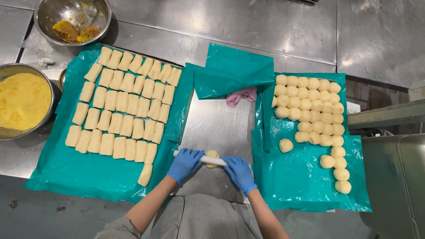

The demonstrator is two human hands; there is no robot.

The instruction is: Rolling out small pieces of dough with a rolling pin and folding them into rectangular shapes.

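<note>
So right at the bottom middle of the frame there's a small dough ball [212, 156] sitting on the steel table [221, 26], with a thin white rolling pin [200, 158] lying across it. Both hands are in blue gloves. The left hand [185, 163] is pressed down flat-ish over the left part of the pin, fingers curled loosely around it, and the right hand [239, 172] covers the pin's right end the same way. The dough piece shows just between the two hands, partly hidden under the pin, so I can't really tell how flat it is.

To the right of the hands, a teal plastic sheet [305, 186] holds a bunch of round dough balls [310, 106] packed in rows toward the upper right, trailing down in a column along the right side. One ball [286, 145] sits a bit apart on the left of that sheet.

On the left side another teal sheet [66, 172] carries rows of flattened, rolled-up dough pieces [124, 106], pretty neatly lined up, with one lone piece [144, 175] at the bottom nearest the left hand.

Between the sheets, up at center, a folded teal sheet [232, 68] lies with a crumpled pink plastic scrap [241, 95] tucked just under its edge.

Far left edge: a metal bowl of yellow crumbly filling [20, 102]. Upper left corner: another metal bowl [73, 17] with just some yellow-brown leftovers in it.
</note>
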